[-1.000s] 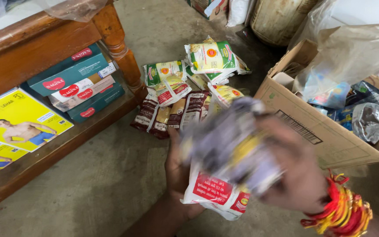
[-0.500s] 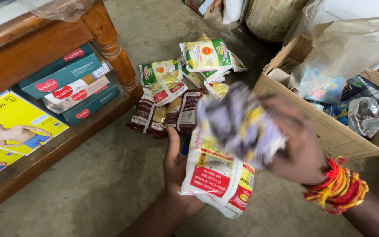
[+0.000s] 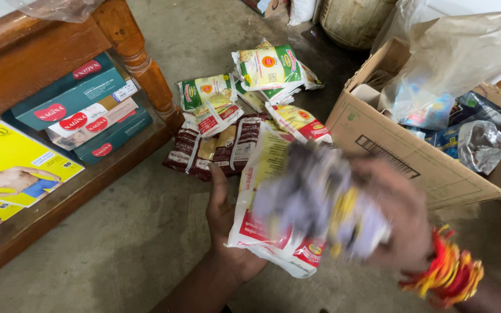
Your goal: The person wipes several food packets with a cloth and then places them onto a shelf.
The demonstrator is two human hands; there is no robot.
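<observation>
My left hand (image 3: 222,226) lies palm up under a white and red food packet (image 3: 265,232) and holds it from below. Just above that packet, my right hand (image 3: 395,217) grips a grey and yellow packet (image 3: 320,203), which is blurred by motion. Red and yellow thread bands sit on my right wrist. A pile of green, white and brown snack packets (image 3: 236,110) lies on the concrete floor just beyond my hands.
An open cardboard box (image 3: 401,156) at the right holds blue and silver pouches and a clear plastic bag. A wooden shelf (image 3: 88,179) at the left carries teal and white boxes (image 3: 82,110) and yellow flat packs (image 3: 13,168). A turned wooden leg (image 3: 137,58) stands beside the pile.
The grey and yellow packet in my right hand has swung down and to the right over the white and red packet. The view has shifted slightly closer.
</observation>
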